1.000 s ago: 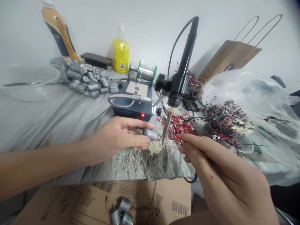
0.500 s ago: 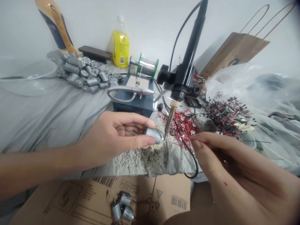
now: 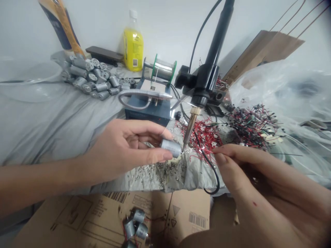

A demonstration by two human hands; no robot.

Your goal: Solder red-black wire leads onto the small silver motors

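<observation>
My left hand (image 3: pixel 126 148) grips a small silver DC motor (image 3: pixel 170 148) between thumb and fingers. The motor's end sits right by the tip of a soldering iron (image 3: pixel 190 127), which is clamped upright in a black stand (image 3: pixel 188 81). I cannot tell whether they touch. My right hand (image 3: pixel 240 168) is at the right of the iron, its thumb and forefinger pinched on a thin red wire (image 3: pixel 208 150). That wire runs out of a tangle of red wires (image 3: pixel 201 132). A black cable (image 3: pixel 213 175) curves just left of those fingers.
A blue soldering station (image 3: pixel 147 113) with a solder spool (image 3: pixel 163 70) stands behind my hands. Several silver motors (image 3: pixel 90 79) lie heaped back left, more on cardboard (image 3: pixel 186 213) in front. Wires (image 3: pixel 249 125) cover the right, beside a plastic bag (image 3: pixel 281 86). Solder scraps litter grey cloth (image 3: pixel 64 127).
My view has tilted and shifted. The motor in my left hand has come closer to the iron's tip, and my right hand has moved right, away from the tip.
</observation>
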